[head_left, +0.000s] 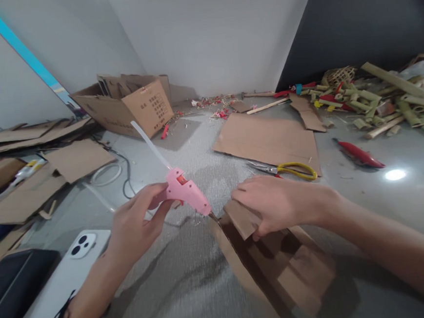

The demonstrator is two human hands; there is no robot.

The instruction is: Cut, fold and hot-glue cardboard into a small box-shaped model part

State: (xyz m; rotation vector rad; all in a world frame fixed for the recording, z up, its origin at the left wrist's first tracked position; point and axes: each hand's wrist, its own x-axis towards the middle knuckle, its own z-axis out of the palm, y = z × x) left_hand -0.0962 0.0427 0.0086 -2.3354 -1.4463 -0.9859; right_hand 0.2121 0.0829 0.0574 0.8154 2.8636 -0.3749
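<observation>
My left hand (141, 221) is closed around the handle of a pink glue gun (190, 192). A translucent glue stick (151, 145) pokes up out of the gun's back end. The metal nozzle points down at the edge of a folded cardboard piece (251, 278), touching it or very near. With my right hand (274, 200) I grip a small cardboard flap (243, 219) at the top of that folded piece, thumb below and fingers over it. Whether the flap is joined to the larger piece I cannot tell. Yellow-handled scissors (295, 170) lie just beyond my right hand.
A flat cardboard sheet (265, 140) lies beyond the scissors. An open cardboard box (127, 107) stands at the back left. Cut bamboo pieces (372, 102) are heaped at the right, near a red object (360, 153). A white phone (65, 283) lies beside my left forearm.
</observation>
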